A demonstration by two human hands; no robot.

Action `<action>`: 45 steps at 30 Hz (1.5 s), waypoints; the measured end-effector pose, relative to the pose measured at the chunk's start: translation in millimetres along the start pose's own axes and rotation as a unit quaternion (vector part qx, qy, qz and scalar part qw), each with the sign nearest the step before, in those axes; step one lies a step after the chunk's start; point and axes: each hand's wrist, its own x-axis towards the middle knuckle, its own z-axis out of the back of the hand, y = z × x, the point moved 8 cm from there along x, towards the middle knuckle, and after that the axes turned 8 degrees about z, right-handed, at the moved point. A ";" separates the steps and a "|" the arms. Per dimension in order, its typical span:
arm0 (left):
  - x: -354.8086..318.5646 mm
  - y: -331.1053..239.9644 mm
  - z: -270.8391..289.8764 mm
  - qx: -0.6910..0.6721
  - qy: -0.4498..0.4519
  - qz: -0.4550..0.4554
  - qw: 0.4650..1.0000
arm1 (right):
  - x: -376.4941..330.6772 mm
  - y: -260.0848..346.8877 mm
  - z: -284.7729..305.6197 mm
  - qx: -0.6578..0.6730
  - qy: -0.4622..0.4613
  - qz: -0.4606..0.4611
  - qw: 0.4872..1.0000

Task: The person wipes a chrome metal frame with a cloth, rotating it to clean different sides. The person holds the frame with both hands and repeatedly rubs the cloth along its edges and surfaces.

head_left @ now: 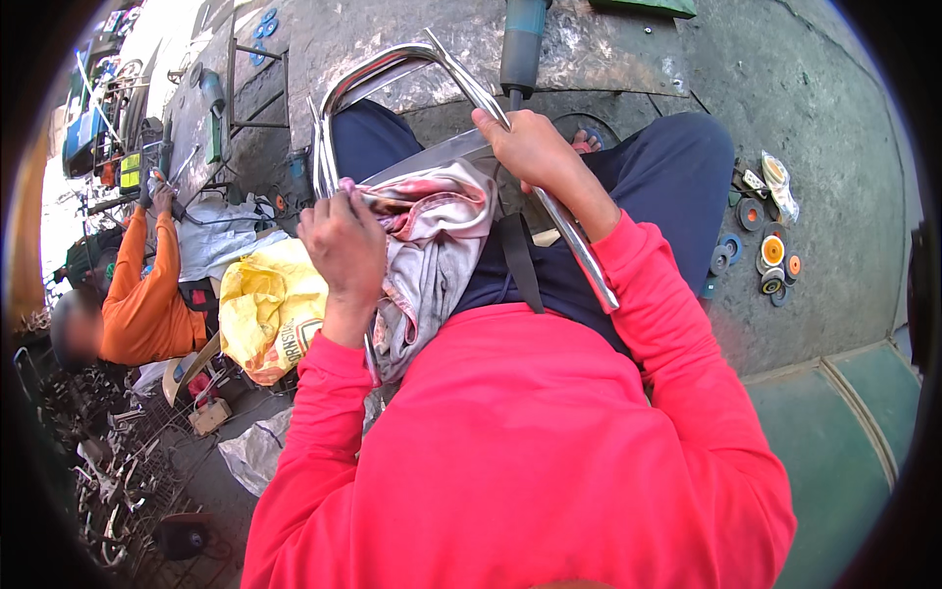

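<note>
A shiny chrome tube frame [388, 61], bent in a U, lies across my lap. My right hand [535, 149] is closed round its right leg. My left hand [343, 240] is closed at the left leg, with a bit of cloth showing between its fingers; the tube passes beneath the hand. A stained, whitish-pink cloth [437, 231] drapes from there over my left thigh. Between the legs of the frame runs a flat metal strip [456, 149]. A black strap [518, 260] hangs at my waist.
A teal power tool [523, 49] stands ahead of my knees. Several abrasive discs [772, 250] lie on the floor at right. At left are a yellow sack [275, 309], a person in orange [147, 304] and a heap of metal parts [108, 481]. A green panel [819, 442] is at lower right.
</note>
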 end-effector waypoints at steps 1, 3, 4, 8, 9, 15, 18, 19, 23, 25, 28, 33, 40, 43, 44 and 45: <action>-0.4 2.8 -1.3 0.015 0.003 -0.020 1.000 | 0.6 0.4 -0.1 0.003 -0.001 0.005 1.000; -3.8 1.6 -14.7 0.067 0.027 -0.048 0.996 | 1.1 3.2 -0.8 0.002 -0.008 0.029 1.000; -6.3 -1.0 -21.6 0.092 0.032 -0.058 0.994 | 1.0 5.0 -1.7 -0.002 -0.010 0.044 0.999; -3.8 -4.9 -44.0 0.052 0.058 -0.041 0.996 | -0.4 9.8 3.7 -0.022 -0.057 0.063 0.996; -3.6 -7.4 -47.5 0.045 0.065 -0.054 0.995 | -1.0 7.6 2.7 -0.016 -0.047 0.048 0.998; 2.5 -18.0 -57.5 -0.006 0.033 -0.040 0.999 | -3.7 10.7 8.5 -0.019 -0.056 0.033 0.998; 7.2 -38.2 -63.7 -0.041 0.004 -0.075 0.996 | -3.6 7.2 4.5 -0.011 -0.038 0.017 0.999; 9.8 -46.9 -66.6 -0.063 0.001 -0.099 0.993 | -3.5 5.3 2.5 -0.004 -0.033 0.013 0.999; 27.1 -77.6 -84.7 -0.179 0.057 -0.183 0.965 | -1.9 2.8 -0.9 0.021 -0.046 0.033 0.998; 36.4 -87.3 -94.0 -0.231 0.100 -0.195 0.948 | -0.9 1.5 1.7 0.021 -0.068 0.038 0.997; 49.1 -95.0 -113.4 -0.225 0.186 -0.168 0.942 | 0.3 0.5 -2.5 0.051 -0.037 0.040 0.997; 56.5 -80.4 -95.8 -0.243 0.156 -0.101 0.952 | -0.4 -2.2 -1.9 0.050 -0.014 0.023 0.998; 30.5 -52.7 -62.6 -0.235 0.171 -0.142 0.946 | 3.1 -5.0 3.8 0.095 -0.017 0.015 0.995; 26.4 -53.1 -70.0 -0.262 0.204 -0.119 0.936 | 1.9 0.7 1.9 0.066 -0.024 0.053 0.996; 26.3 -57.6 -74.0 -0.282 0.221 -0.116 0.926 | 0.7 -0.5 0.1 0.076 -0.022 0.049 0.996; 27.5 -61.2 -78.9 -0.300 0.240 -0.104 0.918 | -0.3 -1.6 -3.7 0.092 -0.009 0.043 0.995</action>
